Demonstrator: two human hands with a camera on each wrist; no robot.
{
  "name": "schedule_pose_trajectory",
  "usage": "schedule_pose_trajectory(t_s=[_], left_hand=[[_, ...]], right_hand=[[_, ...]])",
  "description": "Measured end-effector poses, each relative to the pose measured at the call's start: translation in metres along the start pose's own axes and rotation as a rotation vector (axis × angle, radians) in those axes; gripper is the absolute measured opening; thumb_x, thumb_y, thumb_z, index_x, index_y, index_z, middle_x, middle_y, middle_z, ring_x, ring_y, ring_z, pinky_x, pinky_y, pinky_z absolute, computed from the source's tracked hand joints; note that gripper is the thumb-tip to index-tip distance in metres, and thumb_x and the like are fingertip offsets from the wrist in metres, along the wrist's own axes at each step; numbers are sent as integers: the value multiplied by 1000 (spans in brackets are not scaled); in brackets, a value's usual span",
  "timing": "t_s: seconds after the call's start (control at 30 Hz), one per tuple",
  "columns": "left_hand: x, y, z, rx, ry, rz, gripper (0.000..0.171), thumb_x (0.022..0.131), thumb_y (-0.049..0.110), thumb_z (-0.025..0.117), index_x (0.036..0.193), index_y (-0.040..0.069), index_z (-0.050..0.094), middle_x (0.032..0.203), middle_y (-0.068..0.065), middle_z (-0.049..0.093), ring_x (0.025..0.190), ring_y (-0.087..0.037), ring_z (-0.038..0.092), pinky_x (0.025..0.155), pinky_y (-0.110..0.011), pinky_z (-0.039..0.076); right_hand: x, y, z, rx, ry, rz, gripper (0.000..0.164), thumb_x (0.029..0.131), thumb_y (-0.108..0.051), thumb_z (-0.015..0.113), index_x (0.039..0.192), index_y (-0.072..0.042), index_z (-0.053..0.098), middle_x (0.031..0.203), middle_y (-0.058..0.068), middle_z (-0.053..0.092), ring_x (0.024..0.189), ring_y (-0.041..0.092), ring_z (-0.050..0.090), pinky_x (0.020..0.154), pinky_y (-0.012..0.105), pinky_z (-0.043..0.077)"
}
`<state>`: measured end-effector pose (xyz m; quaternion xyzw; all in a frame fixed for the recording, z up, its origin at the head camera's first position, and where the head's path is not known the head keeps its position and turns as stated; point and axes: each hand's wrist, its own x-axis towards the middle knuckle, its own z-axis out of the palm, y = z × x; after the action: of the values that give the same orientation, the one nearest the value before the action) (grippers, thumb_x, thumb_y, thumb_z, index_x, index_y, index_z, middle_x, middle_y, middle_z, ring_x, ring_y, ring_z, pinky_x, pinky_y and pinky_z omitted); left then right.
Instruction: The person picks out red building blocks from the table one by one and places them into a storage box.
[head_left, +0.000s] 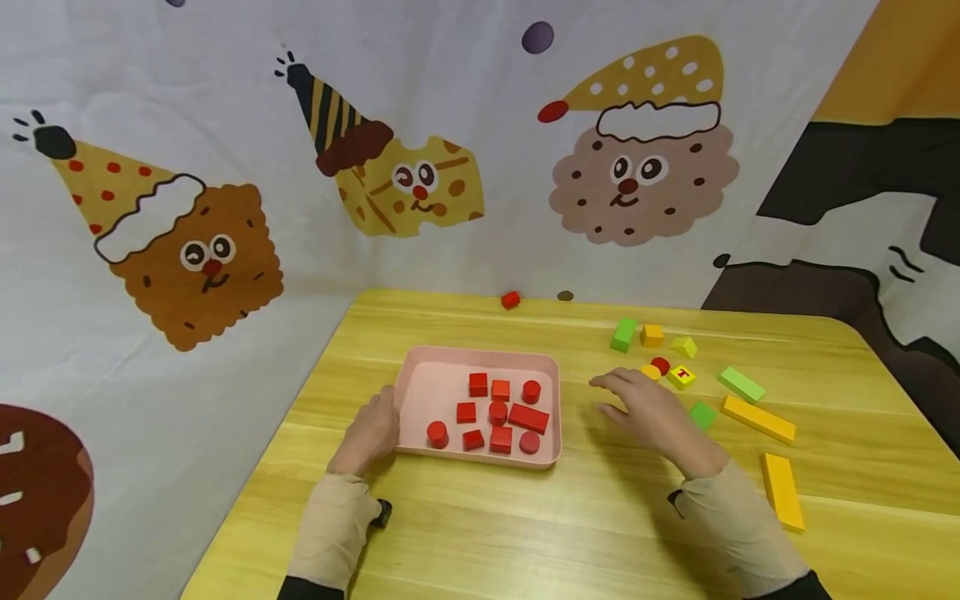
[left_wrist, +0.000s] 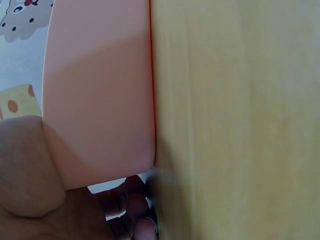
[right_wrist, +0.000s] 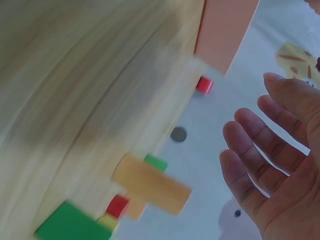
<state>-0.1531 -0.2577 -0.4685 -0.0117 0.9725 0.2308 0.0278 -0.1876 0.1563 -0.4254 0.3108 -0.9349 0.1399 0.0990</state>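
Note:
A pink tray lies on the table with several red blocks inside, both cylinders and box shapes. My left hand holds the tray's left end. In the left wrist view the thumb rests at the rim while the other fingers curl beside the outer wall, partly hidden. To the right of the tray, my right hand hovers over the table, holding nothing. Its fingers are spread and loosely bent in the right wrist view. Nearest to it are a yellow round block and a green block.
A red block sits alone at the table's back edge. Beyond the right hand are a green block, an orange cube, a red round block and long yellow blocks. A printed cloth hangs behind the table.

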Motion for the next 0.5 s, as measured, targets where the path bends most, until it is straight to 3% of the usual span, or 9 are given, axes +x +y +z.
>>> schedule_pose_trajectory(t_s=[0.3,0.5], left_hand=[[1,0,0,12,1,12,23,102,8,34,119,-4,44,93,-18,54,83,-35,57,73,-51,47],[0,0,0,10,-7,7,23,102,8,34,119,-4,44,94,-18,54,83,-35,56,73,-51,47]], right_hand=[[-20,32,-14,-13,28,77,37,83,-12,77,118,-4,65,107,15,65,89,29,64,69,46,52],[-26,57,-28,12,21,103,37,87,-10,73,121,-1,63,113,17,63,93,33,64,73,47,52]])
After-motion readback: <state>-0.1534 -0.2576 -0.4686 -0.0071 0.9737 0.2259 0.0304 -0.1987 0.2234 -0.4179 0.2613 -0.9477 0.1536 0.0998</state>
